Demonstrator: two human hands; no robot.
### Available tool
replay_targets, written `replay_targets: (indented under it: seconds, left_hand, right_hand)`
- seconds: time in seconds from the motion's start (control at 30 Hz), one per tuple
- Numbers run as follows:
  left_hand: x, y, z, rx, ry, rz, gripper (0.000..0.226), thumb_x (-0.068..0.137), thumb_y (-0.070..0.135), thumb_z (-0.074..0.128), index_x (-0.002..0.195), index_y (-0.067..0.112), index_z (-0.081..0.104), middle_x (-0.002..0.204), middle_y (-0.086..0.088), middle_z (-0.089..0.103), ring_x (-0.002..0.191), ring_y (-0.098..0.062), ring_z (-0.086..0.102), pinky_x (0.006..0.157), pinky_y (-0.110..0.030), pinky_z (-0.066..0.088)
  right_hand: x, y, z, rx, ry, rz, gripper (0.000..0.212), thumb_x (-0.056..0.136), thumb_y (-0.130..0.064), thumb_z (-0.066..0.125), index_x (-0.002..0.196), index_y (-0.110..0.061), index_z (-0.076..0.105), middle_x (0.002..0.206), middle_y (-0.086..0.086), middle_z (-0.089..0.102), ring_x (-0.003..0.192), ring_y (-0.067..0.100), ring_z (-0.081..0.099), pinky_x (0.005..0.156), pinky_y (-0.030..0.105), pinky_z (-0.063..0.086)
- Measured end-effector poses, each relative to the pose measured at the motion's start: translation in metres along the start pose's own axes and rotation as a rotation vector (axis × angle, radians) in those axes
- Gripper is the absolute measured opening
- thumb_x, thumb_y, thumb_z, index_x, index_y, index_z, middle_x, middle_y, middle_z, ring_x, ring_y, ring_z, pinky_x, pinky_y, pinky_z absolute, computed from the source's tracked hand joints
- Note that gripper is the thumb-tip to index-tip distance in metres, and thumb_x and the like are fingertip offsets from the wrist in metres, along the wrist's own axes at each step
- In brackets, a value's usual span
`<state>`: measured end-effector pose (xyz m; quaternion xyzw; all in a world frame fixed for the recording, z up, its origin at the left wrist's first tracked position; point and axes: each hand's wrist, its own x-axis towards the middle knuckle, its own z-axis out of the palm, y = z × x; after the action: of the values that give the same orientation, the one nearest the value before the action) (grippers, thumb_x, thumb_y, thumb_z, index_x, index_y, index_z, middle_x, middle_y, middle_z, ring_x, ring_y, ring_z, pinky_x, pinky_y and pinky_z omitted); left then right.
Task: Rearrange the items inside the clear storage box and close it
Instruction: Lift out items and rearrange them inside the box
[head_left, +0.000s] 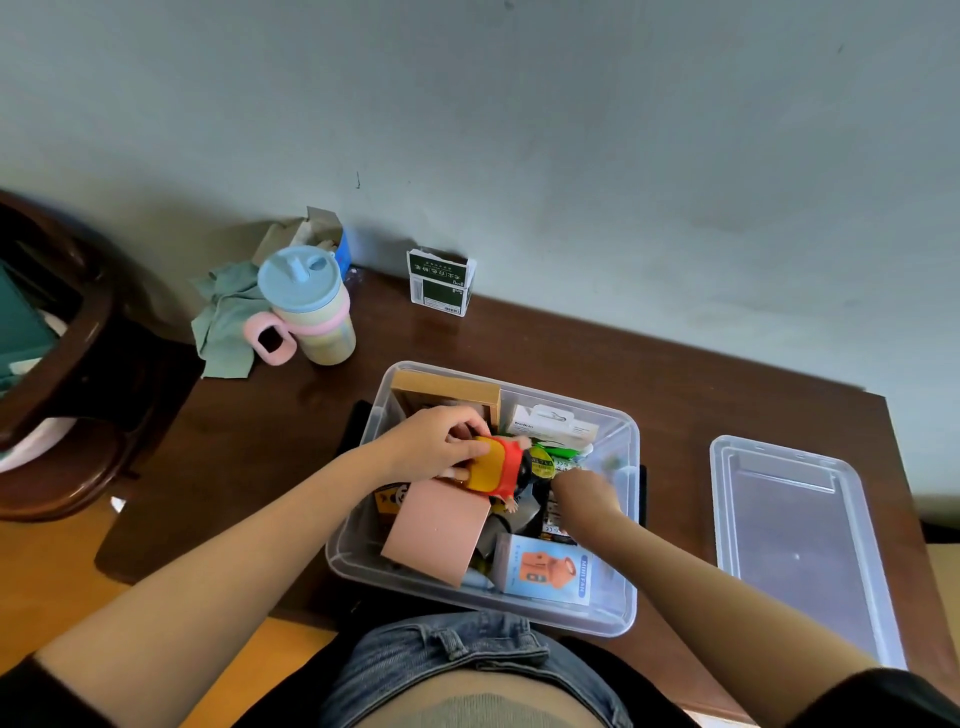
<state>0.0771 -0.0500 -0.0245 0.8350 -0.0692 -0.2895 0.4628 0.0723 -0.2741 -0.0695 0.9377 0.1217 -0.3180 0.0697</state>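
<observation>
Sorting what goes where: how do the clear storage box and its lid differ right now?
The clear plastic storage box is deep and crammed with items; the flat clear plastic lid is shallow and holds nothing. The box sits in front of the person with both hands in it; the lid lies apart to its right, untouched. Both are transparent, rounded rectangles on the brown table.

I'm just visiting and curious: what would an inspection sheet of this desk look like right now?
Surface: dark brown wooden table, set against a grey wall.
Job's things: clear storage box, open and full of small boxes and packets; its lid lies flat on the table to the right of it.
Clutter: pastel cup with a blue lid, green cloth, green and white card box.
Hands: left hand grips a red and yellow toy figure above the box; right hand reaches among the contents, grip unclear.
Cables: nothing seen.
Surroundings: dark wooden chair at left.
</observation>
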Motion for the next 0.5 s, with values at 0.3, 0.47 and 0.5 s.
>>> replay_targets:
  seconds: [0.3,0.47,0.5]
  left_hand:
    - [-0.016,-0.004,-0.011,0.246,0.037,-0.093,0.021,0.096,0.023,0.052,0.117,0.026,0.052,0.104,0.005,0.062,0.090,-0.008,0.059,0.075,-0.021,0.050]
    - [-0.041,-0.015,-0.035,0.253,0.432,-0.015,0.017,0.091,0.010,0.055,0.103,0.023,0.059,0.085,0.009,0.064,0.076,-0.005,0.061,0.071,-0.029,0.054]
    - [-0.044,-0.020,-0.040,0.273,0.546,0.005,0.016,0.089,0.010,0.058,0.096,0.024,0.059,0.084,0.009,0.061,0.074,-0.005,0.058,0.065,-0.026,0.050]
  right_hand:
    - [-0.037,0.011,-0.065,0.493,0.257,-0.169,0.012,0.091,-0.016,0.054,0.087,-0.014,0.065,0.087,-0.001,0.069,0.078,0.016,0.063,0.072,0.028,0.051]
    - [-0.053,-0.041,-0.089,0.585,0.437,-0.433,0.012,0.091,-0.020,0.059,0.098,-0.019,0.069,0.091,-0.004,0.071,0.079,0.014,0.064,0.074,0.029,0.051]
    - [-0.052,-0.055,-0.091,0.560,0.417,-0.511,0.015,0.092,-0.020,0.057,0.100,-0.021,0.069,0.096,-0.004,0.071,0.084,0.013,0.064,0.076,0.027,0.050]
